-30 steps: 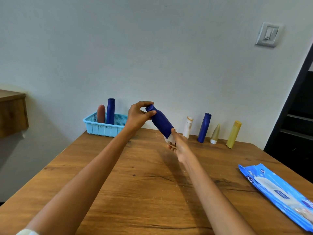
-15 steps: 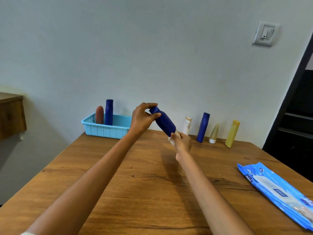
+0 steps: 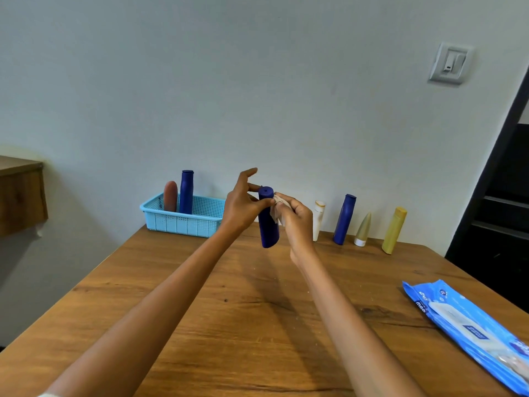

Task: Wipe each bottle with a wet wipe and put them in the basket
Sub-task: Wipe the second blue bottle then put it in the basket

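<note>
My left hand (image 3: 242,206) pinches the top of a dark blue bottle (image 3: 268,224), held nearly upright above the table. My right hand (image 3: 294,222) grips a white wet wipe (image 3: 277,209) pressed against the bottle's upper right side. A light blue basket (image 3: 183,222) stands at the back left with a brown bottle (image 3: 170,196) and a blue bottle (image 3: 186,191) inside. Along the wall to the right stand a white bottle (image 3: 317,220), another blue bottle (image 3: 344,219), a beige tube (image 3: 363,229) and a yellow bottle (image 3: 394,230).
A blue pack of wet wipes (image 3: 469,330) lies at the right edge of the wooden table (image 3: 243,310). A wooden shelf (image 3: 21,193) juts out at the left, and a dark doorway (image 3: 503,196) is at the right.
The blue bottle has swung from tilted to nearly upright. My right hand with the wipe has moved from the bottle's lower end up to its top.
</note>
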